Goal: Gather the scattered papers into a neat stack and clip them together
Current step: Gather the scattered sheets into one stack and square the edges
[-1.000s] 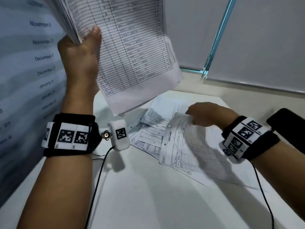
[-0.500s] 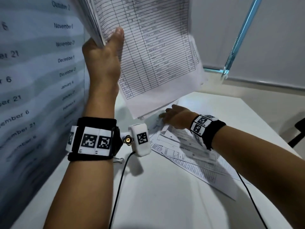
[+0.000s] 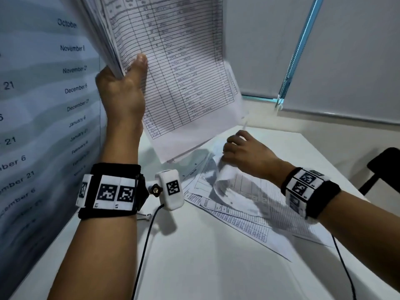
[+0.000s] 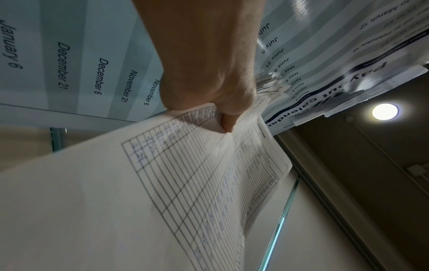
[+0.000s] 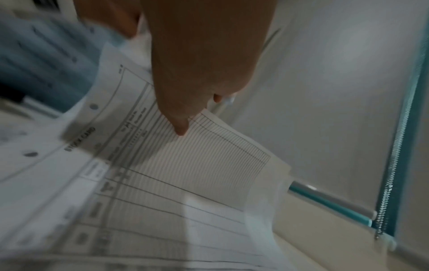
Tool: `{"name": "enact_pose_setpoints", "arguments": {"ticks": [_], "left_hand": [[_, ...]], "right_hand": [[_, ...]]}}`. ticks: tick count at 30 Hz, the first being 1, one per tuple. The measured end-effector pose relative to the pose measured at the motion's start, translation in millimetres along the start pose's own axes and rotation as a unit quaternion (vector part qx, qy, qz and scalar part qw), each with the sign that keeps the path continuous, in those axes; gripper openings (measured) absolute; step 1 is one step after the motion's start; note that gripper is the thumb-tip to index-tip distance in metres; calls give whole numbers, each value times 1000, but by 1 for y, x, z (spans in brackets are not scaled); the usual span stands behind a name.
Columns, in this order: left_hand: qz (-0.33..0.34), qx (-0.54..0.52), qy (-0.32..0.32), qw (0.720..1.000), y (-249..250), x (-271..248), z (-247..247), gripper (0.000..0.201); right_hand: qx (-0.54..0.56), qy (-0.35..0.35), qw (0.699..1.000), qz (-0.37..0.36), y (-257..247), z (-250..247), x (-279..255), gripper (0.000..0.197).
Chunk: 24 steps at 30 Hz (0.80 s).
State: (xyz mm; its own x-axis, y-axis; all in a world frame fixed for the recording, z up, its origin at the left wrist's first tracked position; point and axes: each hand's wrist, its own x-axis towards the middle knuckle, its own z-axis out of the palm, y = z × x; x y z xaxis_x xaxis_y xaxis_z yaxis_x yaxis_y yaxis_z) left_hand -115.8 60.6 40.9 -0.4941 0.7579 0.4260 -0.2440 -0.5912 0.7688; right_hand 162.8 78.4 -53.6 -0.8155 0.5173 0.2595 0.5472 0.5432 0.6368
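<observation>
My left hand (image 3: 123, 83) is raised high by the wall and grips a thick bundle of ruled forms (image 3: 173, 68), thumb on the top sheet; the left wrist view shows that thumb (image 4: 228, 121) pressed on the bundle (image 4: 185, 174). My right hand (image 3: 244, 152) pinches the far edge of one loose sheet (image 3: 229, 178) and lifts it, so the sheet curls up off the other scattered papers (image 3: 244, 215) on the white table (image 3: 205, 267). In the right wrist view the fingers (image 5: 181, 121) hold the ruled sheet (image 5: 197, 161). A metal binder clip (image 3: 144, 217) peeks out under my left wrist.
A pay-date calendar poster (image 3: 43, 105) covers the wall at left. Grey roller blinds with a bead chain (image 3: 292, 61) hang at the back. A dark chair (image 3: 383, 169) stands off the table's right edge. Wrist-camera cables trail across the table.
My right hand reached to the papers' far side, took hold of a sheet's edge and is lifting it. The left hand kept the bundle raised.
</observation>
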Motion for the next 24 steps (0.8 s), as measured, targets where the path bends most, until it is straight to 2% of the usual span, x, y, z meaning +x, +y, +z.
{"name": "enact_pose_setpoints", "arguments": {"ticks": [2, 3, 4, 5, 6, 7, 8, 9, 10, 12, 14, 16, 17, 19, 21, 24], "left_hand": [[3, -9, 15, 1000, -3, 3, 2, 20], [0, -7, 23, 1000, -5, 4, 3, 23], [4, -1, 27, 1000, -6, 3, 5, 36], [11, 10, 19, 1000, -6, 1, 10, 47], [23, 20, 11, 999, -11, 1, 12, 47], [29, 37, -8, 999, -14, -3, 17, 34], [33, 55, -25, 998, -19, -9, 25, 19], [30, 73, -48, 996, -20, -18, 31, 10], [22, 82, -69, 994, -22, -26, 40, 10], [-24, 89, -133, 987, -18, -48, 54, 11], [-76, 81, -224, 968, -13, -68, 63, 27], [-113, 76, -307, 942, -12, -86, 67, 25], [-112, 90, -340, 929, -14, -91, 68, 27], [-89, 150, -382, 908, -24, -93, 71, 27], [-78, 209, -382, 897, -35, -91, 77, 17], [-133, 217, -348, 902, -46, -87, 77, 24]], "right_hand": [[28, 71, 997, 33, 2, -28, -29, 44], [49, 104, 991, 62, 2, -48, -43, 42], [69, 139, 983, 100, 4, -65, -54, 36], [94, 180, 968, 150, 7, -83, -65, 30], [132, 228, 942, 209, 9, -99, -72, 28], [193, 285, 900, 268, 11, -113, -78, 23], [274, 337, 842, 319, 12, -125, -84, 15], [349, 379, 781, 352, 13, -132, -86, 26], [412, 402, 732, 364, 15, -138, -88, 38], [486, 416, 663, 389, 20, -139, -90, 45], [542, 417, 585, 437, 22, -136, -90, 38], [592, 427, 497, 469, 21, -130, -87, 29], [600, 433, 470, 481, 22, -127, -85, 26], [583, 447, 451, 507, 26, -122, -85, 25], [549, 459, 452, 533, 36, -116, -88, 21], [529, 440, 467, 555, 48, -108, -91, 6]]}}
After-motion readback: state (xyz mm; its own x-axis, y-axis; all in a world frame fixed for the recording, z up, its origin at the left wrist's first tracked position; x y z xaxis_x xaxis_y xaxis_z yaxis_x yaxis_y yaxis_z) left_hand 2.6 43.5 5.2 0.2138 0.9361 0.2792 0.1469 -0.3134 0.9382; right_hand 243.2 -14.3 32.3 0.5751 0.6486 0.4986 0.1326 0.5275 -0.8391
